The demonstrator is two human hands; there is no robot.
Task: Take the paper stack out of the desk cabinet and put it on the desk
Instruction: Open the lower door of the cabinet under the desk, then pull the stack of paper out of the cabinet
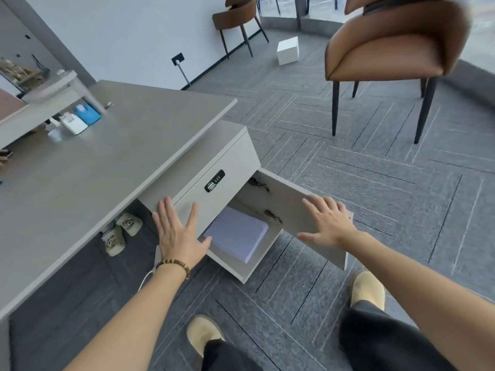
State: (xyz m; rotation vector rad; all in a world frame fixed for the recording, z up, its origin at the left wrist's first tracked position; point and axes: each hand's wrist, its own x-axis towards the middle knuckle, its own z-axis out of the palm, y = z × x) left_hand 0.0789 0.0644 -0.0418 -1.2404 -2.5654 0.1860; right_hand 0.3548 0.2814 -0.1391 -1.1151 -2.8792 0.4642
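Observation:
A white paper stack (235, 234) lies flat inside the lower compartment of the grey desk cabinet (230, 156), under the grey desk (93, 170). The cabinet door (297, 210) is swung open to the right. My left hand (179, 231) hovers with fingers spread in front of the drawer face, just left of the stack, thumb near its front corner. Over the open door's outer edge is my right hand (326, 220), also spread, holding nothing. A combination lock (214, 180) sits on the drawer above the opening.
A brown chair (396, 49) stands to the right on the carpet, another at the back. A white box (288, 50) sits on the floor. Blue and white devices (80, 119) lie on the desk's far side. Slippers (120, 231) sit under the desk. My feet are below.

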